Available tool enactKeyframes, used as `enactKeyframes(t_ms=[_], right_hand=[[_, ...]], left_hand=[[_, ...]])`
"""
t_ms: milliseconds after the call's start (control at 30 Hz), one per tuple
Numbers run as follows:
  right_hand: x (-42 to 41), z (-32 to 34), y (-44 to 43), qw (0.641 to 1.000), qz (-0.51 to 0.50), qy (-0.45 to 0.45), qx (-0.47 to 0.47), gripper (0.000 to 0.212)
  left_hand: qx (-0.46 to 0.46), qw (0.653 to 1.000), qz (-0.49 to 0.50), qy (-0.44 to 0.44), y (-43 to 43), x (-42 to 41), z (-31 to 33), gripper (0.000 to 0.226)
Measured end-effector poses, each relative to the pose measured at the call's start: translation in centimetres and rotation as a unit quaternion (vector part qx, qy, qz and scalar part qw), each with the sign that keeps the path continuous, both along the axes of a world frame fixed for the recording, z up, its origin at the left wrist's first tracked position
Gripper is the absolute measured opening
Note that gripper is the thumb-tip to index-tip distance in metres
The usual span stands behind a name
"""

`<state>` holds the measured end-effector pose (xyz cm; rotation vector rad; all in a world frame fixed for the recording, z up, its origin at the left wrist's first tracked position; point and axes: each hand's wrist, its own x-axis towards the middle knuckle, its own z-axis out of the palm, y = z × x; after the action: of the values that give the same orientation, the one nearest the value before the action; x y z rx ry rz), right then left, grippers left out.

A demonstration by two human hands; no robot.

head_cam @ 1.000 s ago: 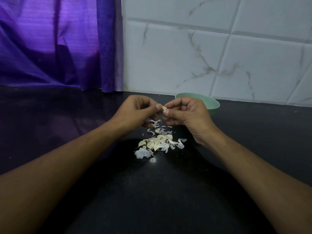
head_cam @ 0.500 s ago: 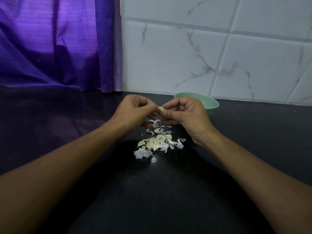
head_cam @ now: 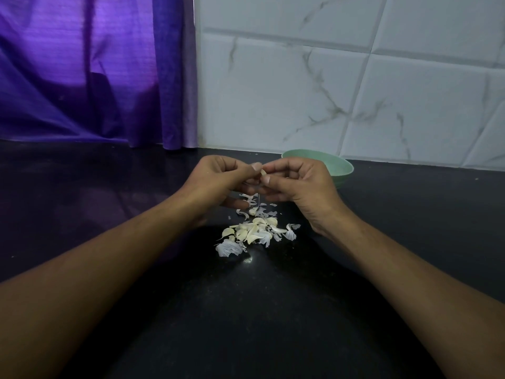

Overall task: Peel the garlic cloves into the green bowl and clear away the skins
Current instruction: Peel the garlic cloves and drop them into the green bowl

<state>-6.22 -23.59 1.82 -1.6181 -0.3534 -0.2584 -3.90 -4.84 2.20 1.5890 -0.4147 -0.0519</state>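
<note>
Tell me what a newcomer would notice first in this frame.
Mid-frame, the left hand and right hand pinch one clove between them above the dark counter. Just below lies a pale pile of skins and cloves; the green bowl sits behind the right hand. A purple curtain fills the upper left.

pale garlic clove (head_cam: 263, 172) pinched above skins (head_cam: 255, 233)

Two forearms of a person, bare along their whole visible length. The left hand (head_cam: 216, 179) and right hand (head_cam: 302, 187) are bare too. Short, pale, neatly trimmed nails show on the fingers (head_cam: 255, 167). Faint creases cross the right wrist.
</note>
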Motion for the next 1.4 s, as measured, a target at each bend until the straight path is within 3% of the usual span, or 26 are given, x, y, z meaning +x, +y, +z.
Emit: enactKeyframes(t_ms=[167, 300, 600, 933, 1267, 1400], right_hand=[[0.1, -0.1, 0.0, 1.0, -0.008, 0.0, -0.009, 0.017], [0.1, 0.0, -0.1, 1.0, -0.011, 0.0, -0.009, 0.018], [0.1, -0.3, 0.3, 0.999, -0.015, -0.006, -0.034, 0.014], [0.1, 0.0, 0.0, 0.998, -0.008, 0.03, 0.052, 0.016], [0.1, -0.7, 0.1, 0.998, 0.005, 0.061, 0.009, 0.014], [0.1, -0.8, 0.1, 0.998, -0.004, 0.06, -0.002, 0.012]], left_hand=[[-0.006, 1.0, -0.004, 0.016, 0.3, 0.1, 0.0, 0.031], [0.006, 1.0, -0.004, 0.008, 0.2, 0.0, 0.2, 0.017], [0.076, 0.994, 0.046, -0.06, -0.2, -0.3, 0.5, 0.013], [0.145, 0.98, 0.103, -0.087, 0.8, 1.0, -0.4, 0.009], [0.194, 0.959, 0.133, -0.156, 1.1, 0.8, -0.3, 0.016], [0.18, 0.964, 0.127, -0.147, 1.1, 0.8, -0.4, 0.015]])
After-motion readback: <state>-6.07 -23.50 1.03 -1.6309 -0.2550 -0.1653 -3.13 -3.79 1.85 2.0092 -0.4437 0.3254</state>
